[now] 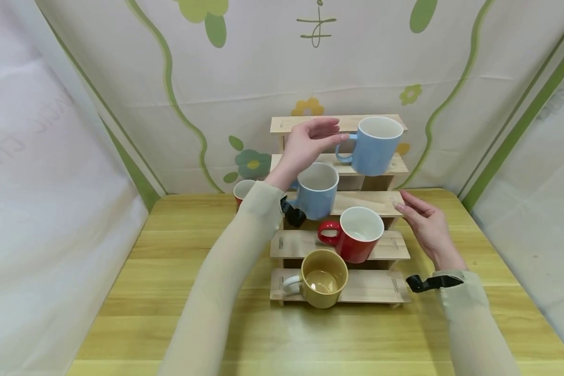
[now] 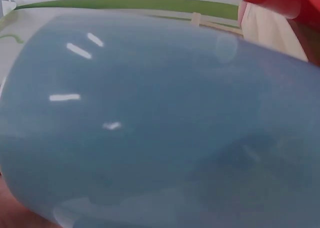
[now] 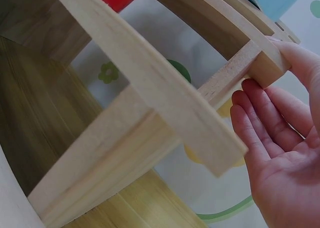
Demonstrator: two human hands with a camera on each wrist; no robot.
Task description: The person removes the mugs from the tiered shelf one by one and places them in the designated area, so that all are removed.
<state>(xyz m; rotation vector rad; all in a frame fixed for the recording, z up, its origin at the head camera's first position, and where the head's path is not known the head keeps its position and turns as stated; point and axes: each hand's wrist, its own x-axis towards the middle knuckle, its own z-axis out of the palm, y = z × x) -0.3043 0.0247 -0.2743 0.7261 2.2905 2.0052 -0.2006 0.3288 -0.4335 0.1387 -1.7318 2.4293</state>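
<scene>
A wooden tiered rack [image 1: 376, 287] holds the mugs. On an upper tier is a light blue mug [image 1: 375, 149], its handle to the left. My left hand [image 1: 305, 146] is beside it, fingers extended and apart, the thumb tip at the top of the handle; whether they touch is unclear. Lower left, under my wrist, stands another blue mug [image 1: 316, 196]; a blue mug [image 2: 150, 107] fills most of the left wrist view. My right hand [image 1: 425, 224] pinches the right end of the middle board; in the right wrist view the hand [image 3: 285, 133] has its thumb above, fingers beneath.
A red mug [image 1: 357, 237] stands on the second tier from the bottom, a yellow mug [image 1: 323, 282] with a white handle on the lowest. Left of the rack, another red mug [image 1: 241, 199] is partly hidden by my left sleeve. Patterned fabric [image 1: 244, 68] hangs behind the wooden table [image 1: 169, 313].
</scene>
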